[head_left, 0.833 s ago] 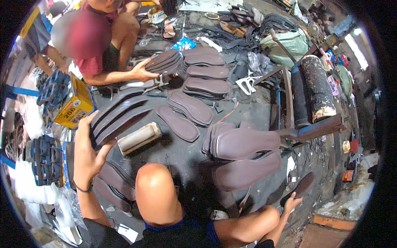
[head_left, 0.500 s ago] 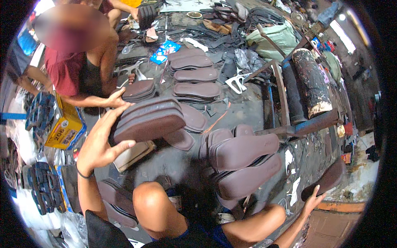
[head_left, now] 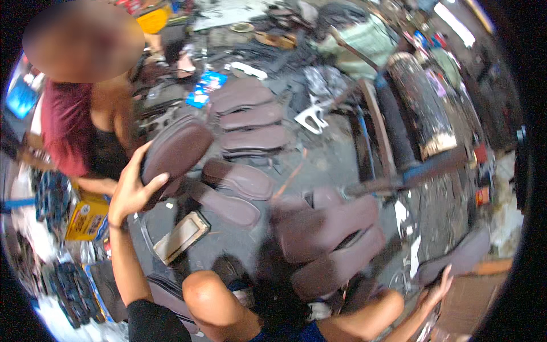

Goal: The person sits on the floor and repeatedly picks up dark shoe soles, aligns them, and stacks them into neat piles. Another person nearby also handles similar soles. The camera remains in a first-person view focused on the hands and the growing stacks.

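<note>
Raised on the left, my left hand (head_left: pixel 132 191) grips a stack of brown sandal soles (head_left: pixel 181 149), thumb on the near side and fingers behind. Far to the right, my right hand (head_left: pixel 437 290) has its fingers against the lower edge of a single brown sole (head_left: pixel 458 255); the picture is smeared there. Two loose soles, one upper (head_left: pixel 238 178) and one lower (head_left: pixel 228 206), lie on the dark floor between my hands. Right of them is a group of stacked soles (head_left: pixel 330 228). Further off sits a row of soles (head_left: pixel 250 138) in stacks.
A cream rectangular block (head_left: pixel 181 236) lies before my left knee. At the left sits a co-worker in a maroon shirt (head_left: pixel 65 125), near a yellow box (head_left: pixel 88 219). A metal frame (head_left: pixel 379 128) with a worn cylinder (head_left: pixel 421 105) stands at the right. Black scraps cover the far floor.
My left hand has drawn the sole stack left and tilted it upward, uncovering the loose soles and cream block. The whole view has shifted. The co-worker's hand no longer shows beside the stack.
</note>
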`<action>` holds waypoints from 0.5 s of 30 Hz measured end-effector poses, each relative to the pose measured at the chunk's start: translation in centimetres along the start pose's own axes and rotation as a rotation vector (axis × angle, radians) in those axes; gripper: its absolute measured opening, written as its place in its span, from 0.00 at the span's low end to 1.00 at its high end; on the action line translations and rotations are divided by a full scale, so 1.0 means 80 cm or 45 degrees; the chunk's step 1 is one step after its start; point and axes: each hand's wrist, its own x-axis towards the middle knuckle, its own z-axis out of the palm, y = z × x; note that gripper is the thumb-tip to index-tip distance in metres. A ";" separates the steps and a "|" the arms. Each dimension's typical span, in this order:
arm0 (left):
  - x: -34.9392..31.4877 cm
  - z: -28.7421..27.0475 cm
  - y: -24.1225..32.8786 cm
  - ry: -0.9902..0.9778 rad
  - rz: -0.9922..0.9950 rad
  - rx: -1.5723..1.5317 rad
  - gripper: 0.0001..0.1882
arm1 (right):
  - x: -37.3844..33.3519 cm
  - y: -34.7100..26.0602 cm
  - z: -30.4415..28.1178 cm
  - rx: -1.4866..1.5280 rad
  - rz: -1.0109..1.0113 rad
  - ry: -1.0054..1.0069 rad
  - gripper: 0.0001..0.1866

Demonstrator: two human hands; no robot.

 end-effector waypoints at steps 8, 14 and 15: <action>-0.100 0.007 0.003 0.371 -0.285 -0.166 0.37 | 0.062 0.048 -0.062 0.151 0.108 0.196 0.14; -0.112 -0.035 -0.001 0.736 -0.386 -0.157 0.24 | 0.018 0.132 -0.199 0.225 0.475 0.187 0.21; -0.120 -0.036 0.016 0.765 -0.325 -0.134 0.24 | 0.003 0.141 -0.200 0.211 0.469 0.186 0.23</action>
